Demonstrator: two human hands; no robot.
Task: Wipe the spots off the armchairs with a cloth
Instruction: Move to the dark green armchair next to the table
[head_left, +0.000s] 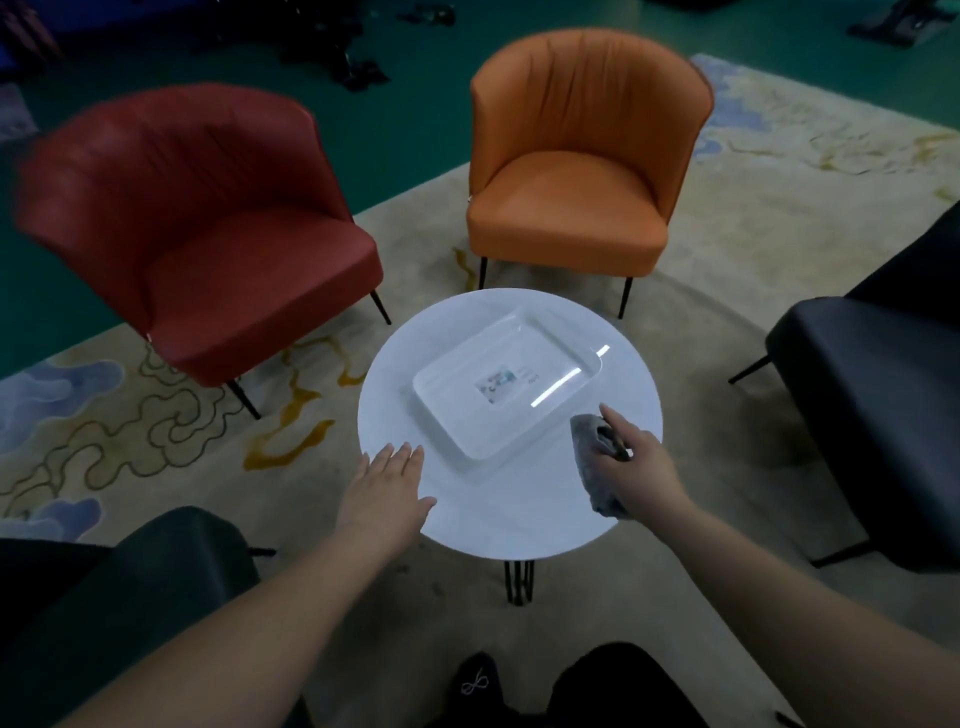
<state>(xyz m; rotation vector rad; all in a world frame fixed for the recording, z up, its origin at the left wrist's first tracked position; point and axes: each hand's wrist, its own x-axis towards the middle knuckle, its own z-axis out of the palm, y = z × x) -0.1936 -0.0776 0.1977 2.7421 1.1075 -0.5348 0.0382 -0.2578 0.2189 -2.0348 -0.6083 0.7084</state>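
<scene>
While the right hand holds the grey cloth above the round white table, a few things could go wrong. Part of the cloth hangs loose below the hand, down near the table's near edge. If the grip goes soft, I think the cloth could slip out and drop onto the table or the rug. When the hand swings away to a chair, the loose end could also catch the white tray that sits just beside it and push it along the smooth top. No spots show on the red armchair or the orange armchair from here, because the light is dim and the red one looks blurry. So the person could rub the wrong place and miss a spot. The chairs stand on thin legs, and a hard rub might make one slide.

The cloth sits bunched up inside the right hand. The fingers curl round it, and one finger points out toward the tray. Some cloth pokes out at the top, by the tray's corner, and some hangs out under the palm. The left hand holds nothing. Its fingers are straight and spread at the table's left edge; I cannot tell if they touch it. Both armchairs are well apart from the cloth, on the far side of the table.
</scene>
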